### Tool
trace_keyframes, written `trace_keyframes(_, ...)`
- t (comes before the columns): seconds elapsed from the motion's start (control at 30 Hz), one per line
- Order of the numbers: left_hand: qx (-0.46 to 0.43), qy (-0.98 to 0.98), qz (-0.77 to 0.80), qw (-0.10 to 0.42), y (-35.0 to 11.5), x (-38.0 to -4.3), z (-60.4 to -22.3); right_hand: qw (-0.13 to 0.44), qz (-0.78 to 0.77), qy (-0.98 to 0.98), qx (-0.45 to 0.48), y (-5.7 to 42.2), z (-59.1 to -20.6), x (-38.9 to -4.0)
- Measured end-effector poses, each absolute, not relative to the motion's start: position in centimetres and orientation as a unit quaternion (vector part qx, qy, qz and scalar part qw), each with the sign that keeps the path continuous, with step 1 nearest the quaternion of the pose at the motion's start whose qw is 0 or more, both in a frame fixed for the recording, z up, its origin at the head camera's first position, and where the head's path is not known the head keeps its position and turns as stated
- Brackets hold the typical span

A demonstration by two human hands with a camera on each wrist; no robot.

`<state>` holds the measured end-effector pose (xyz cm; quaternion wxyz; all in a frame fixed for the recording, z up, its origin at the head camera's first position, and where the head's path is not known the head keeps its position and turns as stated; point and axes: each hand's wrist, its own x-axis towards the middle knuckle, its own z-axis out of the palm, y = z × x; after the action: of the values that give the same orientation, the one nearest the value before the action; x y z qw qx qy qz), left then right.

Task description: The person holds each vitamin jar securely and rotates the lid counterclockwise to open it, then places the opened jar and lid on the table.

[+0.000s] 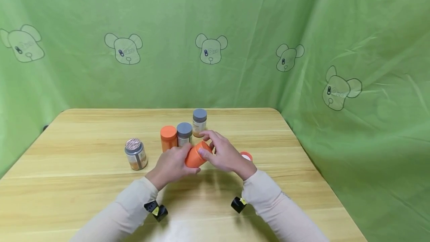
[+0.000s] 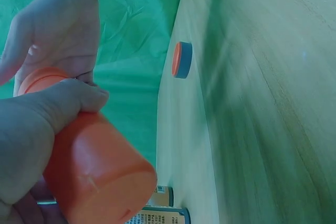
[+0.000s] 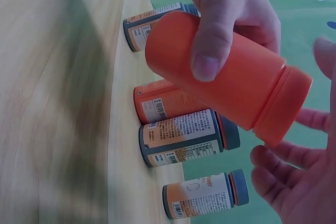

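My left hand (image 1: 173,163) grips an orange bottle (image 1: 195,157) around its body, tilted and held above the table. The bottle's ribless orange cap (image 3: 283,106) points toward my right hand (image 1: 226,154). In the right wrist view, the fingers of that hand are loosely bent at the cap's edge, with the thumb apart; whether they touch it is unclear. Behind the held bottle stand another orange bottle (image 1: 168,137) and a grey-capped bottle (image 1: 184,132), both partly hidden by the left hand. Farther back is a second grey-capped bottle (image 1: 199,122).
A bottle with a silvery foil top (image 1: 136,154) stands uncapped on the left. A small round lid (image 2: 182,60) lies on the wooden table (image 1: 94,193), right of the right hand and partly hidden in the head view. Green cloth (image 1: 168,81) hangs behind the table and along its right side.
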<state>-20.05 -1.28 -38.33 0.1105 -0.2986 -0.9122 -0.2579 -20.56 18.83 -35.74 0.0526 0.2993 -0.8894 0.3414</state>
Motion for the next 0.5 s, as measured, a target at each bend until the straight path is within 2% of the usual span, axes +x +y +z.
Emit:
trace_keyframes(0.23,-0.303,-0.912,-0.252,0.111,-1.25,-20.14,-38.34,0.038,0.344,-0.9,0.267,18.69,-35.65,-20.64)
trace_keyframes(0.5,-0.297,-0.916,-0.25,0.104,-1.25,-20.2,-38.36,0.046,0.346,-0.886,0.305,18.77,-35.65,-20.72)
